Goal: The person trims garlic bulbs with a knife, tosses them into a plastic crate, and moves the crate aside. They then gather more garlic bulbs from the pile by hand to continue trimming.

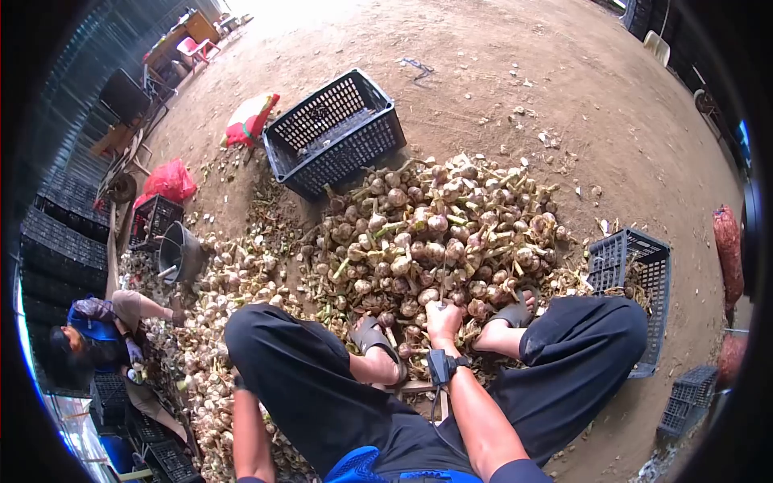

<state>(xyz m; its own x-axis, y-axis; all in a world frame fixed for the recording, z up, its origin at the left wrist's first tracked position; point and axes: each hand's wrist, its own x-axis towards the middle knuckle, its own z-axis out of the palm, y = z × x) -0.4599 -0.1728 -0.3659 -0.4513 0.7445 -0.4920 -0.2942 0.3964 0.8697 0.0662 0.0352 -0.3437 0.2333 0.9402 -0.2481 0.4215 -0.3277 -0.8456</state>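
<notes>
Fingers (439, 308) of right hand (444, 320) curl narrow into garlic pile (435, 233); whether they grip, cannot tell. Left hand hidden behind knee (270, 342).

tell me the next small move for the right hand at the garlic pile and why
Probably close the right hand on one bulb at the near edge and draw it back toward the lap. The hand lies on the garlic pile between the two sandalled feet, and whether it grips anything cannot be told.
</notes>
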